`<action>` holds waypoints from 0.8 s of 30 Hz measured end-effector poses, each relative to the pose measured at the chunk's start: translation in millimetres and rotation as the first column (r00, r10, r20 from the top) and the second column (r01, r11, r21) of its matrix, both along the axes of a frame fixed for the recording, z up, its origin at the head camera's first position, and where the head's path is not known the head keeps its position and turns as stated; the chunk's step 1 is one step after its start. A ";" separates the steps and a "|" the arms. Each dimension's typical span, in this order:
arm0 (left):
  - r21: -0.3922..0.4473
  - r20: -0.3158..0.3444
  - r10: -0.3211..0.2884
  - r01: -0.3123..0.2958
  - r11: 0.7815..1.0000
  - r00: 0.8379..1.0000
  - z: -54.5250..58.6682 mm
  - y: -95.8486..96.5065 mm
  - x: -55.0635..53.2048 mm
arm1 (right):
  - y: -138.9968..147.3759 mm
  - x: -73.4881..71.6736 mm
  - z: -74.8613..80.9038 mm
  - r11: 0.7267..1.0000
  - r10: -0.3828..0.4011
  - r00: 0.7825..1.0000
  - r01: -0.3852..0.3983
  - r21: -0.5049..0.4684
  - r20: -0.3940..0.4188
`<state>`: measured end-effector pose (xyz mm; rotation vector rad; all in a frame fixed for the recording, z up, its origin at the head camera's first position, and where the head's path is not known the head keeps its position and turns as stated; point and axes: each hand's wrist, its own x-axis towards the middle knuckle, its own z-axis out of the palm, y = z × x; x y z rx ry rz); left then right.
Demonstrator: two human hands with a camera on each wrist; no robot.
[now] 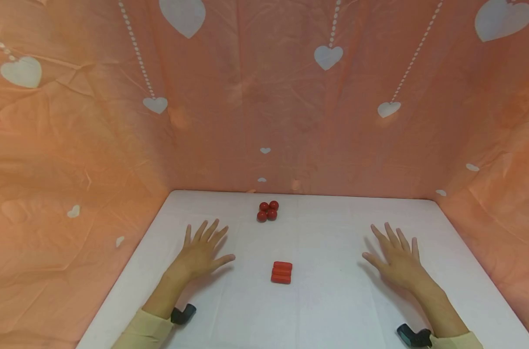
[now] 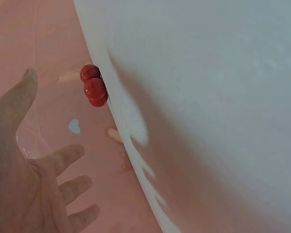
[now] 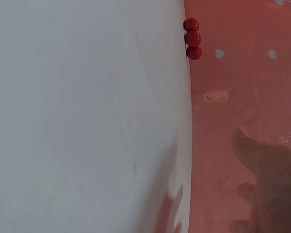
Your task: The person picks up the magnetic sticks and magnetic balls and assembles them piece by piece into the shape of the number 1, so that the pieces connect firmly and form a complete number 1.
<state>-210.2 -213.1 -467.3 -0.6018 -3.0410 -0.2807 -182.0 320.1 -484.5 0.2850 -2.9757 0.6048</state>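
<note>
Both hands hover over a white table with fingers spread and nothing in them. In the head view, my left hand [image 1: 200, 257] is on the left and my right hand [image 1: 397, 264] on the right, each casting a shadow on the tabletop. Between them lie short red sticks [image 1: 282, 272], side by side in a tight bundle, nearer to the left hand. Farther back, several glossy red balls [image 1: 268, 212] sit in a close cluster. The left wrist view shows the left palm and spread fingers [image 2: 72, 189]; in the right wrist view the right hand [image 3: 276, 179] is partly cut off.
The white table [image 1: 330, 300] ends at an orange cloth [image 1: 282, 111] with white hearts, which hangs behind it and along both sides. A black wrist device [image 1: 183, 314] sits at the left cuff, another black device [image 1: 413, 335] at the right cuff.
</note>
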 end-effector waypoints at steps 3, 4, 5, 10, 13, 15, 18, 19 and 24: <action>0.005 -0.002 -0.007 0.007 1.000 1.000 -1.0 0.5 -0.4 | 0.4 0.2 -1.0 1.000 0.004 1.000 -0.004 -0.003 -0.010; 0.009 -0.007 -0.013 0.013 1.000 1.000 -1.4 1.0 -0.5 | 0.2 0.6 -1.3 1.000 0.008 1.000 -0.008 -0.007 -0.014; 0.010 -0.010 -0.017 0.017 1.000 1.000 -2.1 1.5 -1.0 | 0.0 0.8 -1.3 1.000 0.011 1.000 -0.012 -0.010 -0.017; 0.019 -0.029 -0.044 0.044 0.999 0.999 -3.9 5.2 -2.8 | -4.5 0.0 0.8 0.999 0.037 0.999 -0.038 -0.034 -0.016; 0.014 -0.015 -0.052 0.053 0.999 0.999 -4.4 8.7 -4.1 | -8.5 -2.4 2.1 0.998 0.049 0.999 -0.049 -0.033 -0.013; 0.012 -0.003 -0.061 0.061 0.998 0.998 -4.7 11.5 -4.9 | -11.4 -4.2 2.5 0.998 0.054 0.998 -0.055 -0.032 -0.014; -0.001 0.012 -0.076 0.076 0.997 0.997 -6.0 15.5 -5.7 | -15.7 -7.2 0.8 0.997 0.069 0.997 -0.069 -0.031 -0.020; -0.004 0.016 -0.081 0.081 0.997 0.997 -6.6 16.9 -6.0 | -17.1 -8.1 0.4 0.996 0.076 0.997 -0.077 -0.035 -0.021; -0.002 0.025 -0.108 0.108 0.994 0.994 -8.1 25.3 -7.4 | -24.4 -13.8 -1.9 0.993 0.112 0.993 -0.113 -0.042 -0.029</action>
